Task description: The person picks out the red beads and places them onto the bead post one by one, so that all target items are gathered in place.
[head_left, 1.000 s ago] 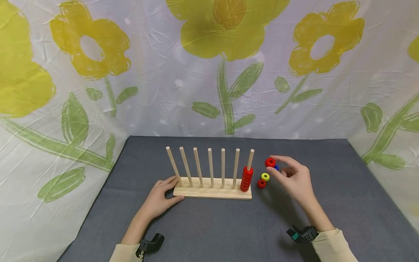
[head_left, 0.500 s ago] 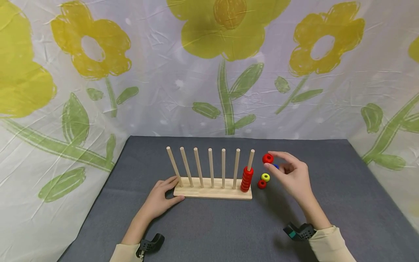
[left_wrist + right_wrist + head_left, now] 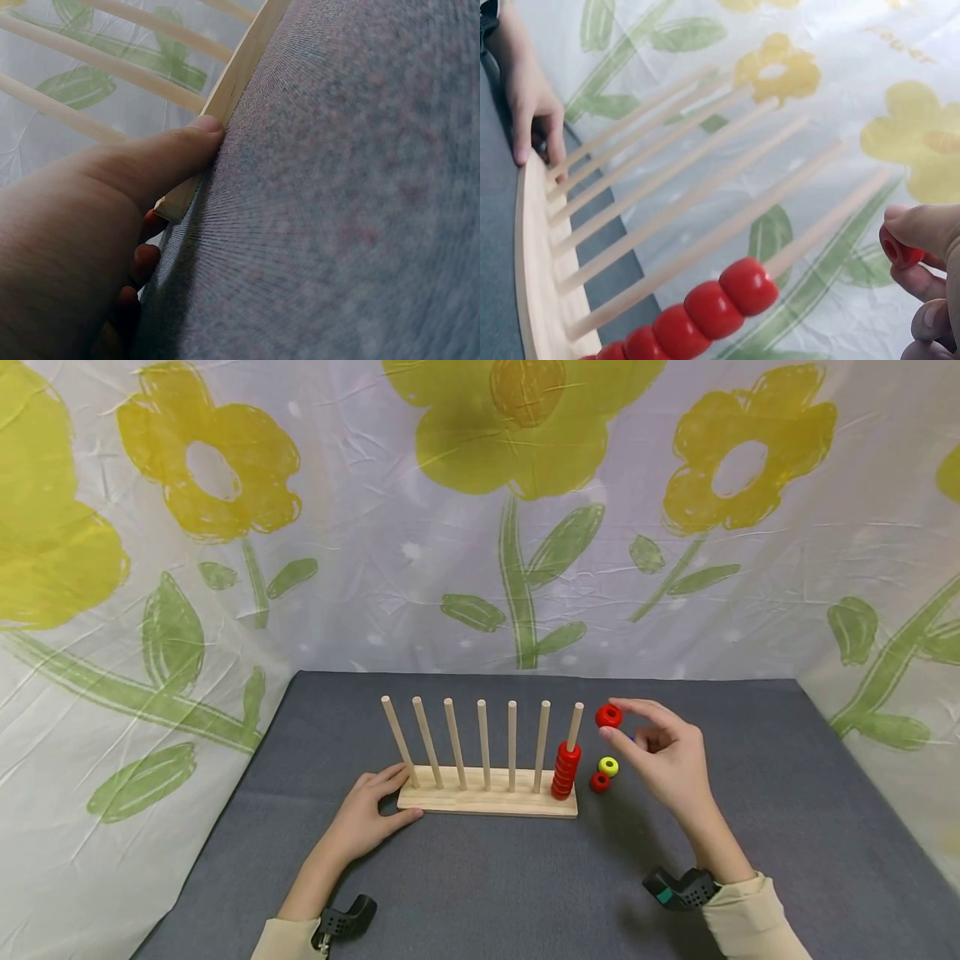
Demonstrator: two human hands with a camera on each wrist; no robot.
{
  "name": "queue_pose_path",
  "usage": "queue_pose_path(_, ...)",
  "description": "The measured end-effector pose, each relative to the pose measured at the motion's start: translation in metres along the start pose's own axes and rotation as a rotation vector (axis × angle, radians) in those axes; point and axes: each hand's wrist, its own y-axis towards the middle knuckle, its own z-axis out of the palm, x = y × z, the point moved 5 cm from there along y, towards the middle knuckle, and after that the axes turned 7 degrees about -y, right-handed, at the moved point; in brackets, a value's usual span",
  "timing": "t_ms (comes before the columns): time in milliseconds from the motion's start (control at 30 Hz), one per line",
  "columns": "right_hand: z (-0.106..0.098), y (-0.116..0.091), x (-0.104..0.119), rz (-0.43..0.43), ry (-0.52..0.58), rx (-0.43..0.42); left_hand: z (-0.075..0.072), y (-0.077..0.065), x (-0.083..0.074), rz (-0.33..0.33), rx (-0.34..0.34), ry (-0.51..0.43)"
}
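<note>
A wooden peg rack (image 3: 487, 803) with several upright pegs stands on the dark table. My left hand (image 3: 369, 814) grips the left end of its base, thumb along the front edge and fingers behind; the left wrist view shows the thumb (image 3: 180, 150) pressed on the wood. My right hand (image 3: 670, 760) pinches a red bead (image 3: 608, 717) between thumb and fingertips, to the right of the rightmost peg's top and apart from it. On that peg sits a stack of red beads (image 3: 566, 770), with the bare peg tip above them. The held bead's hole shows in the right wrist view.
On the table right of the rack lie a yellow bead (image 3: 608, 767) and another red bead (image 3: 599, 782), side by side. A blue bead (image 3: 632, 737) is mostly hidden behind my right hand. A flowered cloth (image 3: 360, 568) hangs behind the table (image 3: 480, 885).
My right hand has moved slightly left and up with the red bead, toward the rightmost peg. The left hand and rack stay in place.
</note>
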Motion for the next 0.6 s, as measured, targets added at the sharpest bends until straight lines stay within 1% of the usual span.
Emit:
queue_pose_path(300,0.003,0.007,0.016,-0.041,0.042,-0.025,0.0,0.0,0.0,-0.003,0.0,0.005)
queue_pose_path(600,0.009,0.012,0.026,-0.035,0.089,-0.033,0.0,0.0,0.0,-0.003,0.0,0.007)
